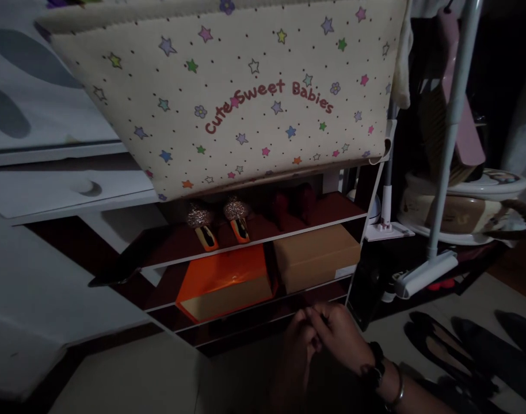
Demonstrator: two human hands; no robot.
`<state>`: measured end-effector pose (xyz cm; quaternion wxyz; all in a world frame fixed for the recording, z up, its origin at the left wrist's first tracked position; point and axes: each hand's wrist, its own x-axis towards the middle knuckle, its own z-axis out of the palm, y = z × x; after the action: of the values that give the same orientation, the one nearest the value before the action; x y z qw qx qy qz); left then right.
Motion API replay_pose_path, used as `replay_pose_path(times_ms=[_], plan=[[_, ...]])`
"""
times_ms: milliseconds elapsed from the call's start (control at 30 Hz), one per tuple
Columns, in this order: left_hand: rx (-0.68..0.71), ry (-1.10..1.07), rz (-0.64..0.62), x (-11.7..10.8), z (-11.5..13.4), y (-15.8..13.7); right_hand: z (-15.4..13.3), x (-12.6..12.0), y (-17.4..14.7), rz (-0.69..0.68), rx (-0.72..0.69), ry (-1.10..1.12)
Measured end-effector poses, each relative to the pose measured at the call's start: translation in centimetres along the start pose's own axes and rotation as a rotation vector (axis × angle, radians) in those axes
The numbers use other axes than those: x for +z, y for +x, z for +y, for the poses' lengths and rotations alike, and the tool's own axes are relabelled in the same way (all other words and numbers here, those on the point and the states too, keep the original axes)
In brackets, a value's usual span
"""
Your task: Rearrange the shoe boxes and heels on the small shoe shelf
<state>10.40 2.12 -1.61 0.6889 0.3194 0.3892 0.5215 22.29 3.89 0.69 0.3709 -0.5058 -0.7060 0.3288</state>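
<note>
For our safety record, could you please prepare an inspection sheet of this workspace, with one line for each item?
Surface: dark red shelves with pale edges, above a pale floor.
Job's things: orange box and brown box, side by side on one shelf; neither appears touched.
Clutter: glittery shoes and, it seems, dark red shoes one shelf up; black shoes on the floor at right.
Hands: left hand and right hand meet before the shelves, fingers curled; whether they hold something small is unclear.
Cables: nothing seen.
Surroundings: star-printed cover above the shelves; pink-handled brush and white-headed pole at right; dim light.
</note>
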Motion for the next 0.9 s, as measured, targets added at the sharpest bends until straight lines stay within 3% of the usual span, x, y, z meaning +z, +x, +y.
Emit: replay_pose_path(times_ms=[233, 367, 467, 600, 700, 800, 900], plan=[[-0.02, -0.086, -0.004, -1.0, -1.2, 0.9, 0.3, -0.6, -0.1, 0.008, -0.071, -0.212], [0.025, -0.16, 0.184, -2.4, -1.1, 2.1, 0.2, -0.9, 0.2, 0.046, -0.179, -0.199], [0.062, -0.199, 0.27, -3.5, -0.7, 3.4, 0.4, -1.4, 0.8, 0.184, -0.244, -0.168], [0.11, -0.219, 0.24, -4.0, -0.4, 4.6, 0.7, -2.7, 1.8, 0.375, -0.34, -0.232], [0.063, -0.303, 0.225, -3.8, 0.0, 5.1, 0.9, -3.7, 2.7, 0.453, -0.412, -0.392], [-0.01, -0.415, 0.185, -3.4, 0.8, 5.3, 1.4, -4.2, 3.5, 0.413, -0.456, -0.591], [-0.058, -0.438, 0.158, -2.9, 1.2, 5.1, 1.8, -4.2, 3.9, 0.324, -0.415, -0.725]])
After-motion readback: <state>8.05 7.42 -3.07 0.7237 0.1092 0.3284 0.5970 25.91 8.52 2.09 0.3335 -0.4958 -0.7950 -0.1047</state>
